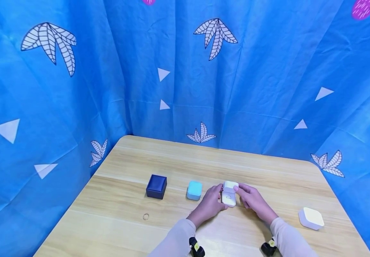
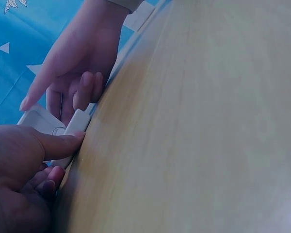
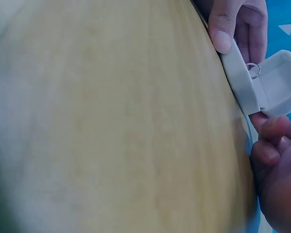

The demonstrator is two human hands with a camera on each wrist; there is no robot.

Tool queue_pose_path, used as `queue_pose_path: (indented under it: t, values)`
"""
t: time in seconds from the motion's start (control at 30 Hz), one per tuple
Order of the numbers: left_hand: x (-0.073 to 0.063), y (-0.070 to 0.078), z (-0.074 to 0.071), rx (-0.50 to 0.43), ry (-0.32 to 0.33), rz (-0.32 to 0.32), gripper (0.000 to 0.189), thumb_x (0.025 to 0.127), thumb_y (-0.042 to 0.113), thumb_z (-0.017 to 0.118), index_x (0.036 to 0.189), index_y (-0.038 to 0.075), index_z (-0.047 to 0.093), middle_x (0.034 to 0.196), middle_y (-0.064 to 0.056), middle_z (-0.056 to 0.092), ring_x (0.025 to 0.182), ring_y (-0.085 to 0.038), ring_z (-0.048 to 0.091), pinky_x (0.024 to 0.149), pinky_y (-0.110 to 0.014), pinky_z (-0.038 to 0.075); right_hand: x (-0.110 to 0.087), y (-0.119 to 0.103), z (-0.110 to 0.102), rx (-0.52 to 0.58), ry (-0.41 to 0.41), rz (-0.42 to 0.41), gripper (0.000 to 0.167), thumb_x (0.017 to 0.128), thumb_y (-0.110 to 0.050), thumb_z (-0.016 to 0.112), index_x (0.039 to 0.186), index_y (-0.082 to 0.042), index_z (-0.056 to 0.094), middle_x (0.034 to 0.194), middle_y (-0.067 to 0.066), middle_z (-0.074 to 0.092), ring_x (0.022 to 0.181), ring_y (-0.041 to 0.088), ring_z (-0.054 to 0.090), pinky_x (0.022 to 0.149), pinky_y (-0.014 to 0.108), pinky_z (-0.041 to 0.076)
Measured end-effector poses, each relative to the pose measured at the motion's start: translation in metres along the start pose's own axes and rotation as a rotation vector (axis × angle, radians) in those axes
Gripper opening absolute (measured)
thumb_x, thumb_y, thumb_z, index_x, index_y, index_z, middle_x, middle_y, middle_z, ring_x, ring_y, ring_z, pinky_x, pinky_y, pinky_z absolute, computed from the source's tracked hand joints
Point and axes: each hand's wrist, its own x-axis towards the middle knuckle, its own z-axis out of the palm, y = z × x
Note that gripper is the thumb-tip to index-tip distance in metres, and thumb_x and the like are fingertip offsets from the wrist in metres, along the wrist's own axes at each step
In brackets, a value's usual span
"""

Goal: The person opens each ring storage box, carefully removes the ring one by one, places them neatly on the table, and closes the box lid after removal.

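Wht box [image 1: 228, 195]: L hand [image 1: 208, 204] pinches base [image 1: 228, 202], R hand [image 1: 255, 201] holds lid [image 1: 229, 185].

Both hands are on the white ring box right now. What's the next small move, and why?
Probably swing the lid gently down with the right hand: the ring already stands in the base, the left hand grips that base, and the right hand touches the lid, which is open.

The ring [image 3: 259, 69] looks metal (glossy), the white box [image 3: 238, 80] smooth.
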Motion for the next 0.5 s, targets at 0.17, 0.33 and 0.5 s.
queue_pose_path:
  t: [0.17,0.33,0.5]
  values:
    - [-0.001,0.000,0.000,0.003,0.002,0.006,0.083,0.078,0.013,0.086,0.150,0.005,0.045,0.125,-0.004,0.060,0.092,-0.006,0.053,0.081,-0.021,0.049,0.000,0.003,0.000,-0.013,0.012,0.000,0.070,0.097,-0.049,0.063,0.149,-0.006,0.045,0.078,0.007,0.058,0.053,0.013,0.045,0.048,0.026,0.042]
    - [-0.001,0.000,-0.001,0.006,0.001,0.007,0.084,0.078,0.013,0.086,0.150,0.004,0.044,0.124,-0.005,0.060,0.092,-0.006,0.053,0.081,-0.021,0.049,-0.004,0.003,0.001,0.002,0.026,-0.019,0.071,0.095,-0.045,0.066,0.150,-0.006,0.044,0.125,0.017,0.062,0.058,0.014,0.050,0.052,0.026,0.046]
    - [-0.002,0.000,0.000,0.005,0.000,0.000,0.085,0.078,0.014,0.086,0.151,0.005,0.043,0.122,-0.003,0.060,0.092,-0.006,0.053,0.082,-0.022,0.049,-0.011,0.003,0.002,0.005,0.033,-0.053,0.064,0.096,-0.037,0.067,0.149,-0.008,0.046,0.120,0.020,0.062,0.060,0.014,0.053,0.053,0.026,0.047]
